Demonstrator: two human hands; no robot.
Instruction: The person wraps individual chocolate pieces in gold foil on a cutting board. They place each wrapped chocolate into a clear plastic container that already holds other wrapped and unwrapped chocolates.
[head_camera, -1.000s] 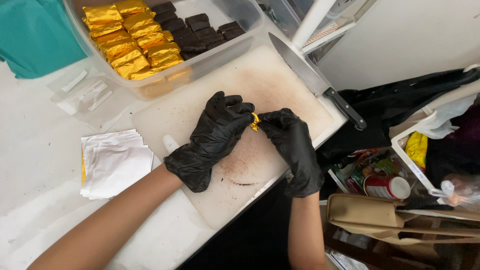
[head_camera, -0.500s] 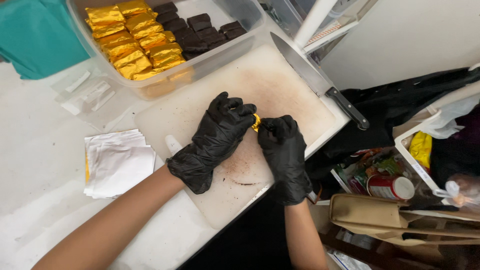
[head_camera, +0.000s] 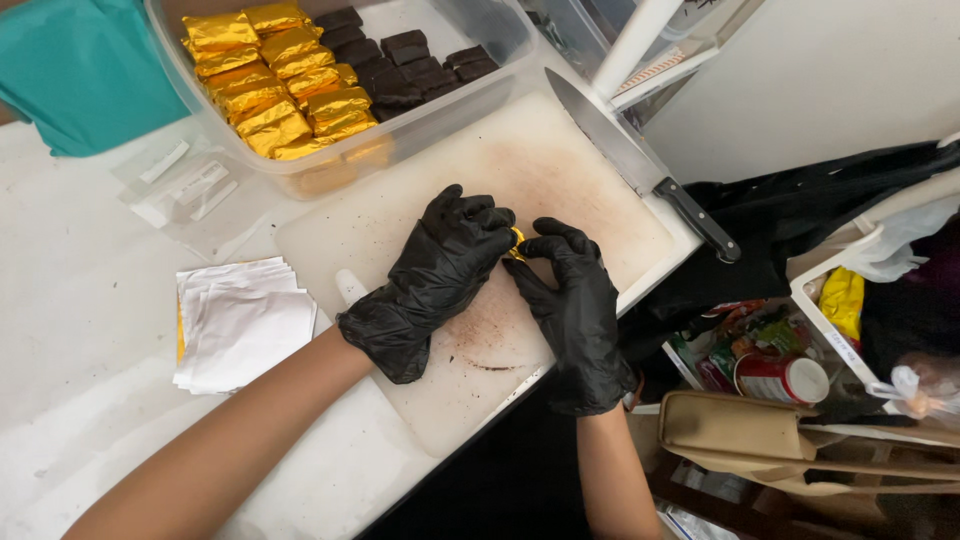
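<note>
Our left hand (head_camera: 440, 270) and right hand (head_camera: 572, 300) stay closed together on the gold-foil piece (head_camera: 517, 243) over the cutting board (head_camera: 400, 215) — barely shifted, right wrist drawn nearer. Wrapping continues — knife (head_camera: 640, 170) right, tub (head_camera: 330, 165) far left.

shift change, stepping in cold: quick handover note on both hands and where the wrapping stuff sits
Left hand: black glove, fingers pinching a small gold-foil piece over the white cutting board.
Right hand: gloved, pinching the same piece from the other side.
Clear tub behind the board: gold-wrapped bars on its left, dark unwrapped bars on its right.
Foil sheets stacked left of the board; knife on its right edge.
Done: many bars wrapped. Left: the dark ones.
</note>
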